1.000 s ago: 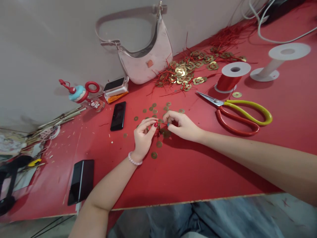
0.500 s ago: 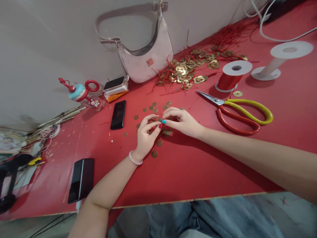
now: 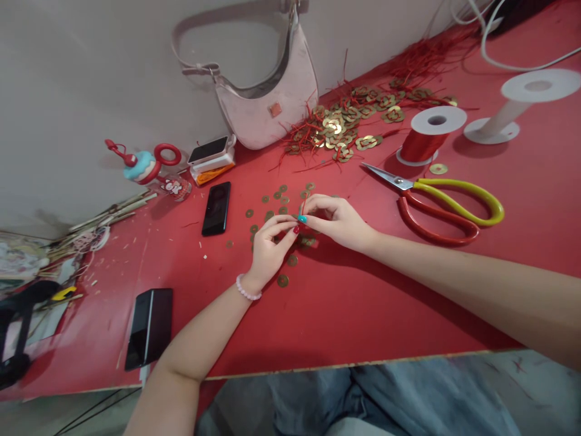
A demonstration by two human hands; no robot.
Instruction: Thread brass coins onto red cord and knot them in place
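My left hand (image 3: 271, 245) and my right hand (image 3: 338, 221) meet fingertip to fingertip just above the red table. Between the left thumb and fingers is pinched what looks like a small brass coin, mostly hidden by the fingertips. My right thumb and forefinger are closed on a thin red cord (image 3: 304, 201), whose end sticks up beside the fingers. Loose brass coins with holes lie under and around both hands, among them one coin (image 3: 282, 281) nearer the table's front edge and another coin (image 3: 249, 213) left of the fingers.
Scissors (image 3: 399, 183) lie to the right, before a spool of red cord (image 3: 424, 145) and a bare white spool (image 3: 490, 132). Corded coins (image 3: 345, 124) are heaped behind, beside a pink handbag (image 3: 272, 109). At left are a black phone (image 3: 216, 209), a drinking cup (image 3: 172, 186) and a folding device (image 3: 149, 330).
The fingertips have shifted slightly, with my left fingers straighter and closer together. The red cord's end now shows more clearly above my right fingertips. The view has moved a little.
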